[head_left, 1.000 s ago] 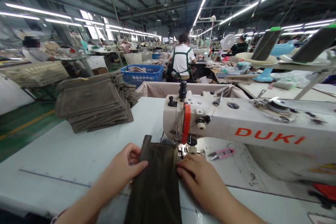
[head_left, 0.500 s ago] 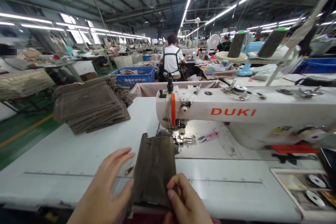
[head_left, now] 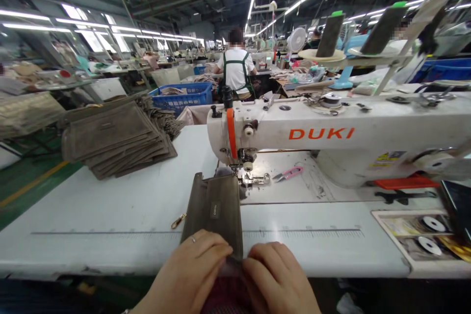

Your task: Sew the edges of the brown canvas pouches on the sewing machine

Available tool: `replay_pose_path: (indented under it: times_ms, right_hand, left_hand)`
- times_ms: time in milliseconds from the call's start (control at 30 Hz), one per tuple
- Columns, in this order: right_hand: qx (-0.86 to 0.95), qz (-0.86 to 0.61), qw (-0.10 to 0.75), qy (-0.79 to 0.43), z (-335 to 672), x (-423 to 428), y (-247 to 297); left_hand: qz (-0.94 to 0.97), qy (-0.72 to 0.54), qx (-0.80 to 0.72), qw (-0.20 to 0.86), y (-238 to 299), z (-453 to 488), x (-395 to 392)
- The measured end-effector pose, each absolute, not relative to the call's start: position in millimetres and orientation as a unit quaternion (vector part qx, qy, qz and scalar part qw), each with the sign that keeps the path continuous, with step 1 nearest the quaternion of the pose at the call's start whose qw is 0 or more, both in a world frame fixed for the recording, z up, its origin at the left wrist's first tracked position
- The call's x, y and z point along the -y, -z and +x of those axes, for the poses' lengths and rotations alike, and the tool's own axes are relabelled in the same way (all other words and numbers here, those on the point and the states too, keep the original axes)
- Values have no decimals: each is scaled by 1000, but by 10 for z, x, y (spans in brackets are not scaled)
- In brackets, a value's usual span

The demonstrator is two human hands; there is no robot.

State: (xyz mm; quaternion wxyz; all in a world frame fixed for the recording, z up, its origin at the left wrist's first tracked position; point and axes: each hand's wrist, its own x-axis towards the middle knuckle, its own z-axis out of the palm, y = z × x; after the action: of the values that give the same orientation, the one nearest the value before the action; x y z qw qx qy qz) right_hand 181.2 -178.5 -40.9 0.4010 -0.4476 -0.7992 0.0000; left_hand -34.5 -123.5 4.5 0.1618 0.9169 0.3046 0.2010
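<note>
A long white desk (head_left: 110,216) with a printed ruler strip along its near edge carries everything here. On its right half stands a white industrial sewing machine (head_left: 331,142) lettered DUKI in orange, its needle end at centre. On the desk's far left lies a tall fanned stack of flat grey-brown fabric pieces (head_left: 117,140). Beyond the desk a person in a white shirt with green apron straps (head_left: 235,71) sits facing away, next to a blue plastic crate (head_left: 184,98).

A flat dark olive fabric panel (head_left: 215,211) lies on the desk in front of the needle, its far end just left of the presser foot, its near end at the desk's edge under the hands. The left hand (head_left: 195,270), a ring on one finger, is clenched on the panel's near edge, fingers on top. The right hand (head_left: 275,274) is curled just beside it at the panel's near right corner, touching the edge; whether it truly pinches the cloth cannot be told.

A small brass clasp (head_left: 178,221) lies just left of the panel. Pink thread snips (head_left: 289,173) rest on the machine bed, right of the needle.
</note>
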Motion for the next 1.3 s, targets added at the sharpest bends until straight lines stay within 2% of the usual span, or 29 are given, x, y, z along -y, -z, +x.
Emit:
replay_pose_path:
  times_ms: [233,333,467,633,767,1033,1300]
  right_hand:
    - [785,-432,442,48,1739,1712,444]
    - [791,-421,436,78,1760,1714,424]
    - [788,-427,436,84,1752,1710,392]
    - [773,-430,457,88,1728,1714,389]
    - [775,-433,452,86,1745,1729,390]
    - [780,-415,461,80,1817,1780,440]
    - [779,-391,459,175,1744,1640,503]
  left_hand:
    - [930,-196,-293,105,-85,-289,1246]
    - [914,-238,-315,97,-131,-311,1238]
    - [929,-273,-244,45,-184,-288,1232]
    - [918,-325,-220,63,-143,-165,1212]
    - [930,-277,-222,93,-107,-170,1218]
    - [936,-268,-207,94,-43,-204,1265]
    - [946,-248,-196,65,-83,-230,1208]
